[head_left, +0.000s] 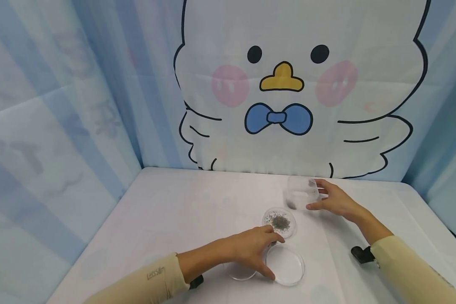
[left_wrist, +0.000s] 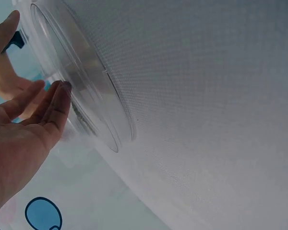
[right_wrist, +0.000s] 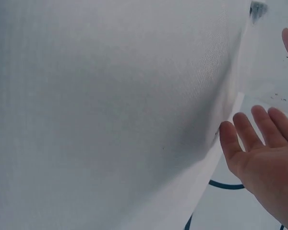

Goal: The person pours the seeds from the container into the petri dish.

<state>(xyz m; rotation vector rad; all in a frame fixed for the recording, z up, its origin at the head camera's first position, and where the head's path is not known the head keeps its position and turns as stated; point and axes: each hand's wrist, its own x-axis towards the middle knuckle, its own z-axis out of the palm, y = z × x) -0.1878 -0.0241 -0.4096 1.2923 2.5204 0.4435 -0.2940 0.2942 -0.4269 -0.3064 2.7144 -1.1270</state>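
Observation:
My left hand (head_left: 248,251) spans the left side of a clear round petri dish (head_left: 289,266), thumb at its near edge and fingertips at its far edge. In the left wrist view the fingertips come right at the rim of clear dishware (left_wrist: 89,72), the thumb apart from them. Another clear dish (head_left: 243,272) lies partly hidden under this hand. Beyond is a round dish with dark grains (head_left: 280,222). My right hand (head_left: 336,200) is beside a clear plastic container (head_left: 301,190), fingers spread and relaxed, thumb toward its near corner.
A white cloth-covered table (head_left: 182,207) holds everything. A pale curtain with a cartoon bird (head_left: 277,152) hangs along its back edge, and blue-striped curtains (head_left: 53,126) enclose the sides. Dark camera mounts (head_left: 362,254) sit at the wrists.

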